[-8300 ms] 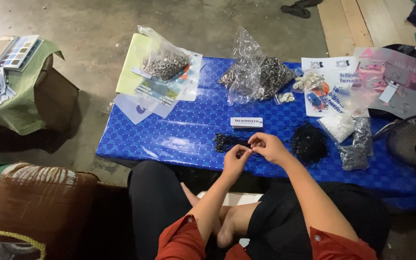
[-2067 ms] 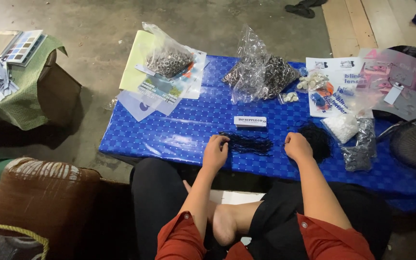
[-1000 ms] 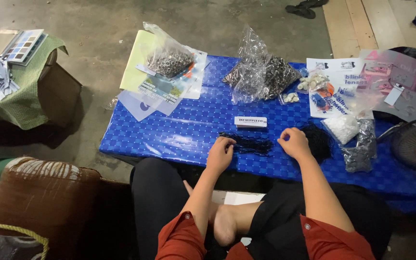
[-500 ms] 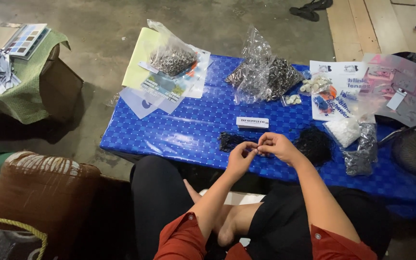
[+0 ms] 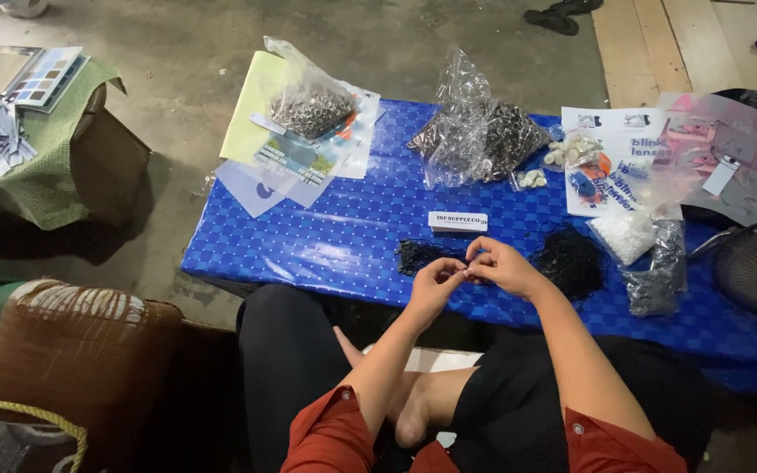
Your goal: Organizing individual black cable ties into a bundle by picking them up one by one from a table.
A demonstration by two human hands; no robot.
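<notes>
Both hands meet over the blue table [image 5: 326,254]: left hand [image 5: 435,282] and right hand [image 5: 499,265] pinch a small dark piece, too small to identify, fingertips closed on it. Black cords [image 5: 418,255] lie just behind. Looks like mid-assembly; needs steady fine alignment.

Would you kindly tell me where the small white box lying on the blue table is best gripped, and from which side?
Grip the small white box across its two long edges, coming straight down from above. It lies flat and narrow on the blue table, with bare cloth on both long sides, though the hands work just in front.
</notes>
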